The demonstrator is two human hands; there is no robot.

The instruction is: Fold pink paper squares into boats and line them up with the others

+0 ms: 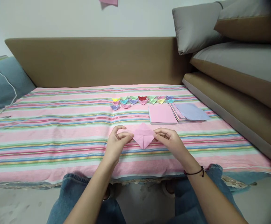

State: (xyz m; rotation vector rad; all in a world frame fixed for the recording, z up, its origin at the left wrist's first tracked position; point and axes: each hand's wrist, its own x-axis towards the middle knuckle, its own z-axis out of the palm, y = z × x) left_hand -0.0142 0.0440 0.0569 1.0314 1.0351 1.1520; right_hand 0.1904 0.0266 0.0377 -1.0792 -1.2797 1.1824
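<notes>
A piece of folded pink paper, diamond-shaped with a crease across it and a slit down its lower half, is held up between both hands. My left hand pinches its left corner between thumb and finger, with the index finger curled above. At the opposite corner, my right hand has the paper pinched between thumb and fingers. Behind the paper lie a stack of pink paper sheets and a fanned stack topped by a blue-violet sheet.
Several small folded paper boats in many colours stand in rows on the striped cloth. Large grey-brown cushions are piled at the right. A blue cushion with a white cord rests at the left. A brown backrest closes off the rear.
</notes>
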